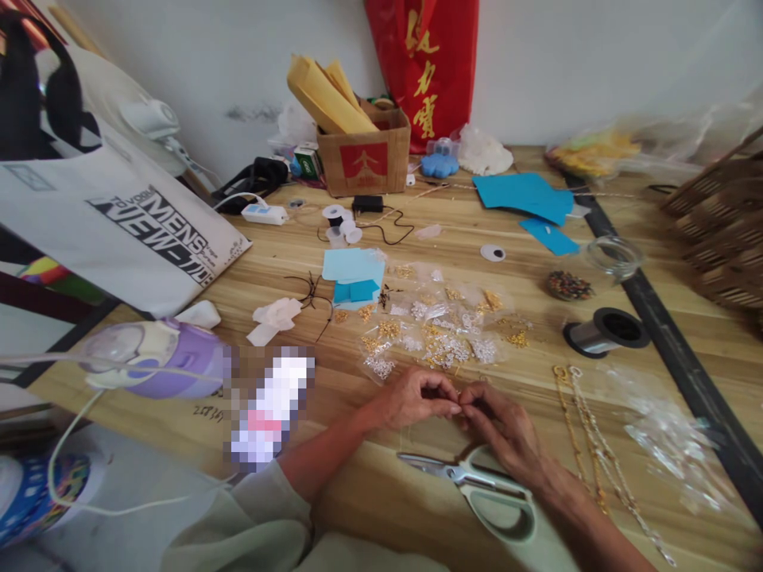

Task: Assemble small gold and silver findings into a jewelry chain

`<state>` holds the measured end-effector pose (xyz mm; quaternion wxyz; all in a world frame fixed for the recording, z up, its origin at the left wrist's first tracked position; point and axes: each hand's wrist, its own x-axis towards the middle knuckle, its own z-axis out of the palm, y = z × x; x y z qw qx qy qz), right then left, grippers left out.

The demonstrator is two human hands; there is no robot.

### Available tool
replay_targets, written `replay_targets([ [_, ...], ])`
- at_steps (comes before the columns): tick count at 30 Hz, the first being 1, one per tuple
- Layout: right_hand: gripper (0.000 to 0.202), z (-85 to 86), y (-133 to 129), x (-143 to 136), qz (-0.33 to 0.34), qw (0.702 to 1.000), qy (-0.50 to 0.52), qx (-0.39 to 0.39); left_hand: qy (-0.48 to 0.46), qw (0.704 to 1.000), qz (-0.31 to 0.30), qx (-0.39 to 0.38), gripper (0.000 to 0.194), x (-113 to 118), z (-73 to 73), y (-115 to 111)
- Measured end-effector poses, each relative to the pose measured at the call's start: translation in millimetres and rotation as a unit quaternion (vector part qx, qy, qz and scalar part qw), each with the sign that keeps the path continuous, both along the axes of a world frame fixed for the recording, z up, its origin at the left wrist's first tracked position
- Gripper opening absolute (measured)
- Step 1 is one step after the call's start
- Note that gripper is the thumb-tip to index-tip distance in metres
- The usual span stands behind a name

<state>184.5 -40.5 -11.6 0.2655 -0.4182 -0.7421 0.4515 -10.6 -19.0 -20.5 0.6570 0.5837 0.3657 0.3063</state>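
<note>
My left hand [420, 397] and my right hand [504, 421] meet fingertip to fingertip above the wooden table. Both pinch at the same spot, and whatever lies between the fingertips is too small to name. Just beyond them spread small clear bags of gold and silver jewelry findings [447, 345]. Under my right wrist lies a pair of scissors [465, 474] with pale green handles, blades pointing left. To the right, gold and silver chains [596, 445] are stretched out on the wood.
A wire spool [602, 332], a jar of mixed beads [569, 284] and crumpled clear bags [679, 437] lie at the right. Light blue cards [354, 266] are behind the findings. Leftward are a pixelated phone-like object [274, 405], a purple bottle [172, 357] and a white cable. A cardboard box [363, 159] stands at the back.
</note>
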Motion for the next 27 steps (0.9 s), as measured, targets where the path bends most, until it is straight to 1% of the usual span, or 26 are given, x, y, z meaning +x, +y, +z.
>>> replay_targets([
  [4, 0.02, -0.6, -0.3, -0.9, 0.002, 1.0, 0.0, 0.005, 0.01, 1.0, -0.004, -0.002, 0.013, -0.4, 0.4, 0.9],
  [11, 0.018, -3.0, 0.6, -1.4, -0.016, 0.999, 0.018, 0.021, 0.014, 1.0, 0.001, 0.004, 0.016, -0.7, 6.0, 2.0],
  [18, 0.019, -4.8, -0.3, 0.9, -0.007, 1.0, -0.001, 0.018, 0.002, 1.0, 0.014, -0.013, 0.015, 0.1, -0.4, 0.1],
  [23, 0.019, -2.3, 0.9, 0.1, -0.003, 0.999, -0.005, 0.031, 0.021, 0.999, 0.022, 0.014, 0.012, 0.6, -1.4, 0.2],
  [27, 0.02, -2.9, 1.2, -0.6, -0.004, 1.0, -0.012, 0.025, 0.034, 0.999, 0.019, 0.019, 0.011, 0.6, -1.7, 0.3],
])
